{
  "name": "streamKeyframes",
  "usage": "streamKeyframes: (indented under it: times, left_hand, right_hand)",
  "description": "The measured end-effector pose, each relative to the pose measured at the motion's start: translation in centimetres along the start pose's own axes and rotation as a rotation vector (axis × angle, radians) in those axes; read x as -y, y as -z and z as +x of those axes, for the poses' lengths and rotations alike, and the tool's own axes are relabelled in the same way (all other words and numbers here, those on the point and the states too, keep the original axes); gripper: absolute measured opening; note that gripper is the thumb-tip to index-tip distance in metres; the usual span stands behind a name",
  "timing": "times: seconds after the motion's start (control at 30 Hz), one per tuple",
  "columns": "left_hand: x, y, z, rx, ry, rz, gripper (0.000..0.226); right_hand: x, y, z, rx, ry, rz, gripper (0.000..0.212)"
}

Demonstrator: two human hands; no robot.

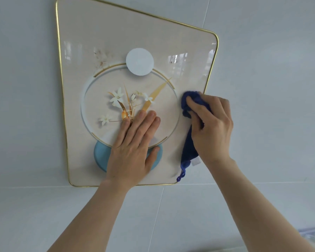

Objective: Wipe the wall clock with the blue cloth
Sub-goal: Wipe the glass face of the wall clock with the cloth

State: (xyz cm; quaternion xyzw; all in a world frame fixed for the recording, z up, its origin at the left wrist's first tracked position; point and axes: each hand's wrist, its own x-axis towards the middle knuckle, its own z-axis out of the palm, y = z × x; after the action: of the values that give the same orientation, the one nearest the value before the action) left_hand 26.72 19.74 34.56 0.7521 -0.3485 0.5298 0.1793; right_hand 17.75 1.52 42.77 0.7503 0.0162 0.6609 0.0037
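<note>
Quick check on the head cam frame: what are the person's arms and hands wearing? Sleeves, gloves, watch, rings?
Nothing worn. The left hand and right hand are bare: no gloves, no visible rings. Both forearms are bare down to the frame edge, with no sleeve, watch or wristband in view.

Bright, even daylight, soft shadows.
We see window glare on the glossy wall clock; wide-angle bending warps its edges.
</note>
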Motion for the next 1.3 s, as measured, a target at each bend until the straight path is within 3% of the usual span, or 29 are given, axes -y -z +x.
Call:
streamKeyframes:
  times: [0.37,0.63,0.8,1.0,1.1,1.3]
  left_hand:
    - [-0.3,0.2,-0.1,0.014,0.022,-0.041,0.073]
    - [-1.3,2.2,0.4,0.081,0.059,-0.069,0.069]
    - [-1.3,3.9,2.5,0.014,0.05,-0.049,0.069]
    - [-0.2,4.7,5.9,0.095,0.088,0.016,0.093]
    - [0.3,4.4,5.9,0.122,0.094,0.032,0.098]
    - [0.8,3.7,5.9,0.099,0.085,0.006,0.095]
  right_hand:
    - [0.3,0.4,-9.6,0.173,0.029,-0.027,0.035]
    - [1.7,3.5,-7.6,0.419,-0.116,0.012,0.029]
    - [2.9,4.6,-0.1,0.181,-0.229,0.14,0.022]
    - [4.5,2.2,7.7,-0.089,0.048,0.104,0.018]
    - [4.2,-0.1,8.5,-0.063,0.154,0.08,0.017]
    - [3.7,-1.2,9.4,-0.029,0.182,0.094,0.018]
